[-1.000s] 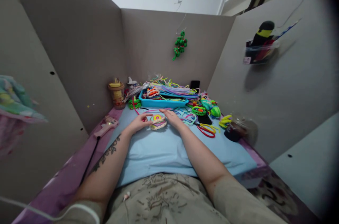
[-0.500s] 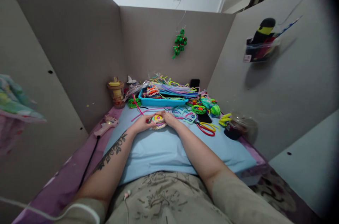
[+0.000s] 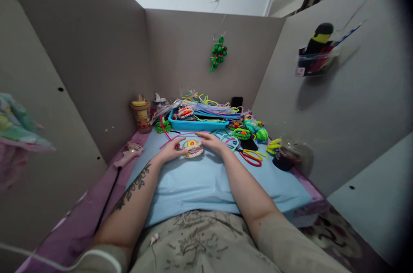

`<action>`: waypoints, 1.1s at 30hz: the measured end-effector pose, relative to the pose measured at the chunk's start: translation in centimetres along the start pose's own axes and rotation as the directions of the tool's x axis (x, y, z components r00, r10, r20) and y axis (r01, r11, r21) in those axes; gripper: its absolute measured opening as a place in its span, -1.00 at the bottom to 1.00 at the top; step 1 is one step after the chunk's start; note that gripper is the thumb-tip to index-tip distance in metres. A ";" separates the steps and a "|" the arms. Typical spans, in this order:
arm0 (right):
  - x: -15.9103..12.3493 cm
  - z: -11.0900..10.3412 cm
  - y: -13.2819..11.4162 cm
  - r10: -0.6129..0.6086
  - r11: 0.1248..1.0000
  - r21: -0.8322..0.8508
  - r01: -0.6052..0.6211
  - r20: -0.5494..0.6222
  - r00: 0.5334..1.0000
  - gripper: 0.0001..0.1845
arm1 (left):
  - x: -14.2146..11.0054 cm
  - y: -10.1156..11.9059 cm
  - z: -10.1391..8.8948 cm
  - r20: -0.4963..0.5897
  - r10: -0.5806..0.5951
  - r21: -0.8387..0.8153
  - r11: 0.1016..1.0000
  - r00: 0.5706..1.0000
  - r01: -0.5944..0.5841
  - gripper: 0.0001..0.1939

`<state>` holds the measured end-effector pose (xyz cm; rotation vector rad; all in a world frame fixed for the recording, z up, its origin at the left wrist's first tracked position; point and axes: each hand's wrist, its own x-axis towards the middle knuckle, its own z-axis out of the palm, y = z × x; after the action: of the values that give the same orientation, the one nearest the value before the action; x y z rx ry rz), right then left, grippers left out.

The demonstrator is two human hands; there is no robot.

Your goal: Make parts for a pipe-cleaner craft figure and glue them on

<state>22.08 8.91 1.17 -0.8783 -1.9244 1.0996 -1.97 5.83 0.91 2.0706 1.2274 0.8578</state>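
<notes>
A small round piece of chenille stems (fuzzy craft wire) [image 3: 192,149], with pink, yellow and mint rings on top and a cream edge, sits on the light blue cloth [image 3: 193,182] between my hands. My left hand [image 3: 171,151] is at its left side, fingers apart, the thumb tip at its edge; whether they touch I cannot tell. My right hand [image 3: 213,142] is open above and to its right, fingers stretched leftward and apart from it. Loose pastel stems [image 3: 229,140] lie just behind my right hand.
Behind stands a blue tray [image 3: 200,125] heaped with stems. Red-handled scissors [image 3: 253,159], green woven pieces [image 3: 241,134] and a dark-based clear cup [image 3: 285,159] are at the right. A glue gun [image 3: 129,155] and a lidded tumbler [image 3: 141,116] are at the left. Partition walls surround the table.
My hands have spread apart from around the round piece. My right hand has lifted off it to the right, and more of its top shows. The piece stays about where it was.
</notes>
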 end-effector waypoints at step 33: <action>1.9 3.5 1.9 -0.082 0.938 -0.328 0.112 0.106 0.991 0.02 | 0.3 -2.0 -2.0 -0.002 -0.134 -0.150 0.980 0.991 0.132 -0.37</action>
<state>18.53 9.88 -1.27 -0.9130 -2.2477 0.7775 -4.44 7.23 0.75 1.8460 1.2524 0.8734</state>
